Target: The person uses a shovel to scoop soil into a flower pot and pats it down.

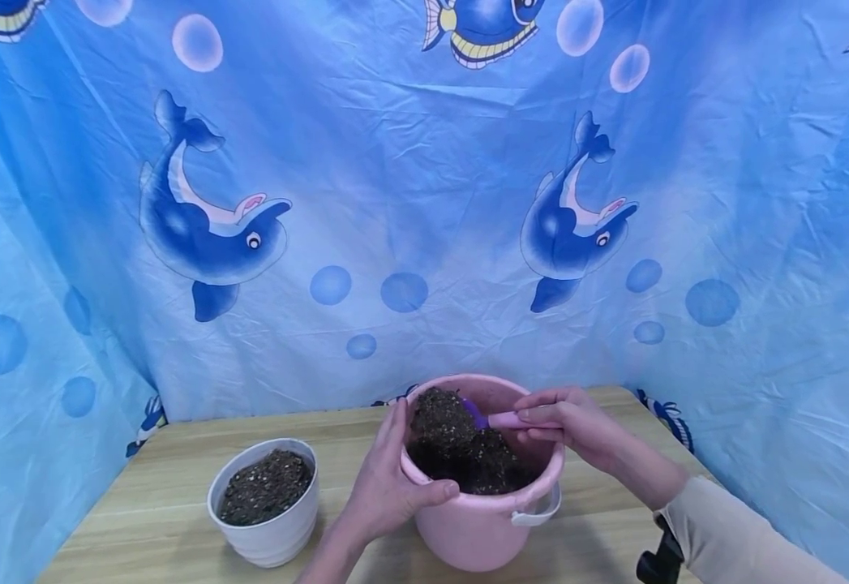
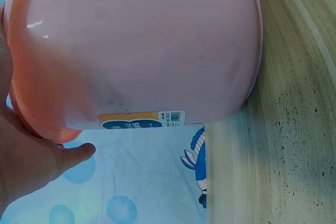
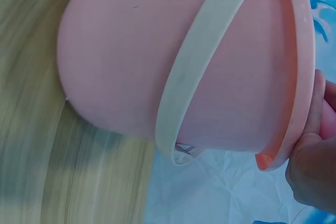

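A pink bucket (image 1: 468, 535) of dark potting soil (image 1: 493, 470) stands on the table. My left hand (image 1: 388, 478) holds its left side at the rim, thumb across the front and fingers up along the side; the left wrist view shows that thumb (image 2: 73, 156) beside the bucket's wall. Over the right rim, my right hand (image 1: 570, 426) grips the pink handle (image 1: 506, 420) of a small trowel. Its purple blade (image 1: 477, 414) carries a heaped mound of soil (image 1: 442, 422) within the bucket's mouth, hiding most of the blade.
To the left is a white pot (image 1: 267, 543) filled with soil (image 1: 267, 491). The bucket's white carrying handle (image 3: 191, 66) hangs down its outer side. A blue curtain (image 1: 395, 203) with dolphins borders the wooden table (image 1: 154, 503) behind and at both sides.
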Demonstrator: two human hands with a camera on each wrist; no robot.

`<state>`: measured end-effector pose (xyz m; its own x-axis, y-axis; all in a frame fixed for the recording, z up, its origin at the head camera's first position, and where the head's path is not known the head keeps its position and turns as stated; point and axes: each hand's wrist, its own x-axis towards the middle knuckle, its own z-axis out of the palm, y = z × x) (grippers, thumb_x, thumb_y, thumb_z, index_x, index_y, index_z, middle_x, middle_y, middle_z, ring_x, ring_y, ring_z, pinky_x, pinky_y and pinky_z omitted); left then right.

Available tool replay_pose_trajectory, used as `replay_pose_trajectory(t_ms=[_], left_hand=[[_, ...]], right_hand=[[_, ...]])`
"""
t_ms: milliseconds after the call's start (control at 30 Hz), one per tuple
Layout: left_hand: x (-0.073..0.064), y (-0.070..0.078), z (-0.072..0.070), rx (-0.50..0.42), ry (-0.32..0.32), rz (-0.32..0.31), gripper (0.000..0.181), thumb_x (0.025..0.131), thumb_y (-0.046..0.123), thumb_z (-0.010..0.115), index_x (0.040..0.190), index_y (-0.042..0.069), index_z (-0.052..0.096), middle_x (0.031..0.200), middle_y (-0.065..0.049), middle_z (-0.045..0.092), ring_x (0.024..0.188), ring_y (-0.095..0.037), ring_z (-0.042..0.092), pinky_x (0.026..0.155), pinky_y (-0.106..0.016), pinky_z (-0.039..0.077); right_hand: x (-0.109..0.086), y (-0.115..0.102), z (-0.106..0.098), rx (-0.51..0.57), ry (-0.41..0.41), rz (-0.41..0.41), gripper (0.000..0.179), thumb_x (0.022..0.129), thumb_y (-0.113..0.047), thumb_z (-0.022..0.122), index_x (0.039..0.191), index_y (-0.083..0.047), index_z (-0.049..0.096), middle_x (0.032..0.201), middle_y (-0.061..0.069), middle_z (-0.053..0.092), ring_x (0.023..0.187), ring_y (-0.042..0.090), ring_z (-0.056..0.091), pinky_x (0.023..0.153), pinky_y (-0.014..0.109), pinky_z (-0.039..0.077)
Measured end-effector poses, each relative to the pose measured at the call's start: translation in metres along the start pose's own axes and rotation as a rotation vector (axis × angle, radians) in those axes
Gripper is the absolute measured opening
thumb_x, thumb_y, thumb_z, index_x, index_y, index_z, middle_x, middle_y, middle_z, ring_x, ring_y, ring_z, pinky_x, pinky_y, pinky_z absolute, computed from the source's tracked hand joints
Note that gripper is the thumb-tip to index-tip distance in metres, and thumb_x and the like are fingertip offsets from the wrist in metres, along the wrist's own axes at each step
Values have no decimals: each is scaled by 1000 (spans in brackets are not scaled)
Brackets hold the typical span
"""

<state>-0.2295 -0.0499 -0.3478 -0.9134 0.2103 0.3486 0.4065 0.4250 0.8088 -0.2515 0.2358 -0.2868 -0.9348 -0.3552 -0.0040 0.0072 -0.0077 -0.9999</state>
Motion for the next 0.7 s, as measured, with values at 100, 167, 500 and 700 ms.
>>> replay_pose_trajectory(t_ms=[100, 167, 500, 700], left_hand=[[-1, 0, -1, 12, 3, 2, 129, 59, 52, 86, 156, 17, 8, 162, -7, 4, 145, -36, 11, 113, -61, 14], [-2, 0, -2, 19, 4, 9, 128, 60, 53, 86, 156, 18, 8, 162, -7, 3, 145, -36, 11, 113, -63, 13], [-2, -1, -1, 26, 5, 32, 127, 61, 56, 84, 156, 18, 8, 162, -7, 3, 146, -36, 10, 112, -62, 14], [2, 0, -4, 30, -5, 50, 128, 61, 56, 84, 155, 14, 10, 161, -9, 6, 146, -34, 12, 114, -57, 15]], right_hand=[[1, 0, 1, 20, 6, -5, 31, 87, 1, 62, 114, 13, 61, 95, 14, 71, 78, 17, 71, 77, 24, 57], [1, 1, 2, 32, 11, -9, 30, 87, 1, 62, 114, 13, 61, 94, 14, 71, 78, 18, 72, 76, 23, 57], [-2, 1, 1, 68, 12, -35, 21, 88, 2, 60, 107, 8, 67, 87, 12, 72, 75, 18, 72, 72, 20, 57], [1, 0, 2, 44, 14, -13, 24, 88, 1, 61, 110, 10, 64, 91, 13, 72, 75, 17, 72, 73, 21, 57]])
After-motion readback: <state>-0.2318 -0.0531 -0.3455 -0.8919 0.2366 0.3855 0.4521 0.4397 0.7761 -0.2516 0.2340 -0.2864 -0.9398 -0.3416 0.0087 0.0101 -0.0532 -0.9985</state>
